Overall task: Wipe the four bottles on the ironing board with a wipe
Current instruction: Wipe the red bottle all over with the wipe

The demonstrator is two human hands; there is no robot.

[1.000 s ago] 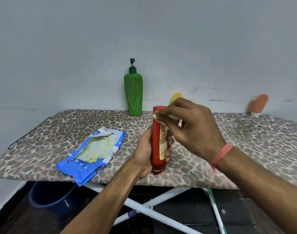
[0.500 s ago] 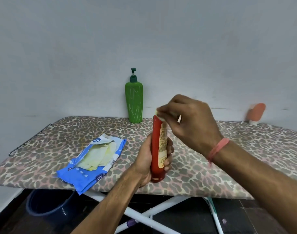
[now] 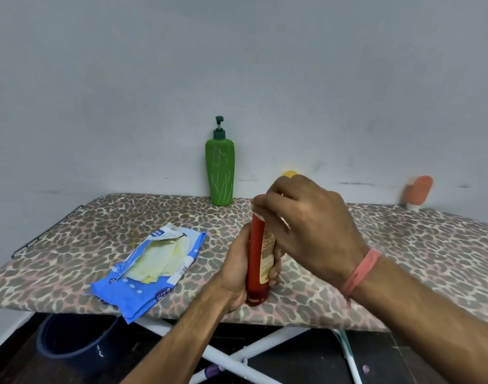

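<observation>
My left hand (image 3: pixel 237 270) grips a tall red bottle (image 3: pixel 258 261) upright over the near edge of the leopard-print ironing board (image 3: pixel 403 259). Over the bottle's top my right hand (image 3: pixel 306 225) holds a pale wipe (image 3: pixel 258 216), of which only a sliver shows under the fingers. A green pump bottle (image 3: pixel 220 173) stands at the back by the wall. Behind my right hand peeks the top of a yellow bottle (image 3: pixel 290 173). An orange bottle (image 3: pixel 418 191) stands at the far right by the wall.
An open blue wipes packet (image 3: pixel 151 267) with pale wipes showing lies on the board's left part. A dark blue bucket (image 3: pixel 71 345) sits on the floor under the board's left end, beside the white crossed legs (image 3: pixel 237 356).
My right hand with the wipe has stayed on the red bottle's top, shifting slightly around it. The view has shifted, so the yellow bottle's top shows again behind that hand.
</observation>
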